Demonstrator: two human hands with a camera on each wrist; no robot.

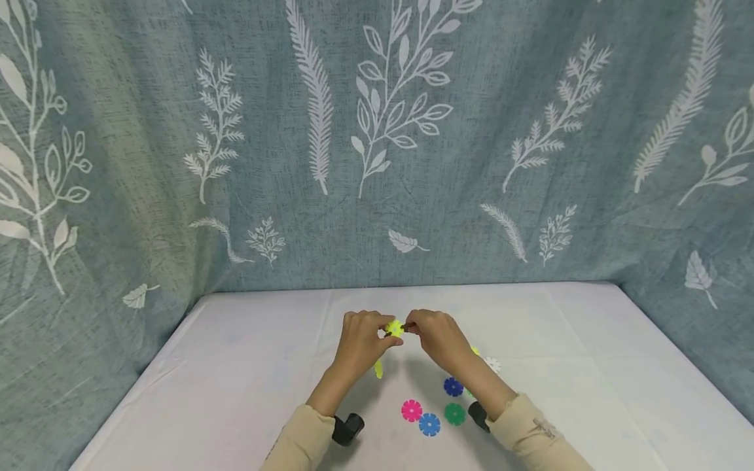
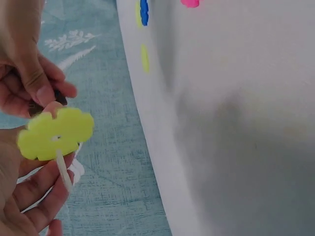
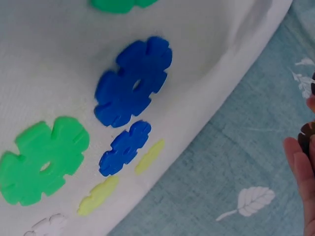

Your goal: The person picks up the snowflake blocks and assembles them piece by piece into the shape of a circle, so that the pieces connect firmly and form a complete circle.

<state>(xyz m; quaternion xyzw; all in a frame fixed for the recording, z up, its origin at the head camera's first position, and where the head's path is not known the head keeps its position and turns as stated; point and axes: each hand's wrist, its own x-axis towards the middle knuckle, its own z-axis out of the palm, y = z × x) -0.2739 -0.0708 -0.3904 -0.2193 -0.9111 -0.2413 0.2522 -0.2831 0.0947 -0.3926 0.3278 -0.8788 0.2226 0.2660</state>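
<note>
Left hand: raised just below the centre of the head view, the left hand (image 1: 360, 337) has thumb and fingers pinched on a yellow disc (image 1: 395, 328).
Right hand: facing it from the right, the right hand (image 1: 438, 335) has its fingertips closed on a brown disc (image 2: 61, 98), right beside the yellow one; whether the two interlock, I cannot tell.
White piece: edge-on at lower left of the left-wrist view, a white piece (image 2: 64, 171) meets the yellow disc's face.
Table: at the bottom centre lie a pink disc (image 1: 412, 411), light blue disc (image 1: 429, 424), green disc (image 1: 455, 413) and dark blue disc (image 1: 453, 386).
In the way: the right forearm partly covers discs at lower right.
Writing: a dark mark on the right sleeve (image 1: 538, 432), unreadable.
</note>
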